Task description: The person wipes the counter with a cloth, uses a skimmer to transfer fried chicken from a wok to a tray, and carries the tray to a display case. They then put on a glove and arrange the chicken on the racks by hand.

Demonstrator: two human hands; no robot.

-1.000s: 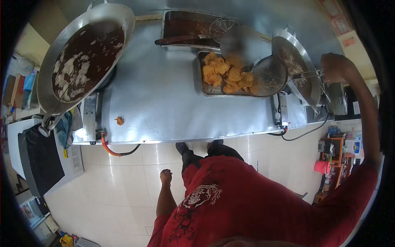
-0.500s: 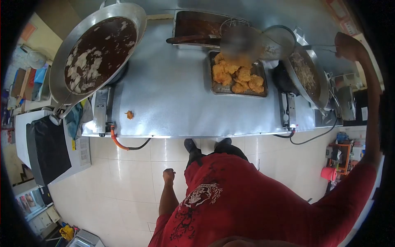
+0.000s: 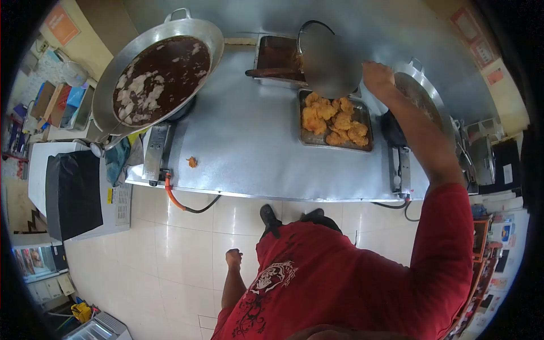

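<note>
My right hand (image 3: 378, 76) is raised over the steel counter (image 3: 249, 147) and grips the handle of a round wire skimmer (image 3: 328, 63), which hangs blurred over the far end of a metal tray (image 3: 306, 140). The tray holds several golden fried pieces (image 3: 334, 120). My left hand (image 3: 233, 258) hangs at my side above the tiled floor, fingers curled into a fist with nothing in it. A wok (image 3: 426, 102) sits on a burner just right of my right arm, partly hidden by it.
A big wok of dark oil with pale pieces (image 3: 156, 76) sits on the left burner. A deep pan (image 3: 279, 55) with a utensil stands behind the tray. One fried piece (image 3: 192, 162) lies loose on the counter. An orange gas hose (image 3: 173, 196) hangs below the edge.
My right hand swung left from the right wok toward the tray, carrying the skimmer over its far end. The view shifted right. My left hand stayed at my side.
</note>
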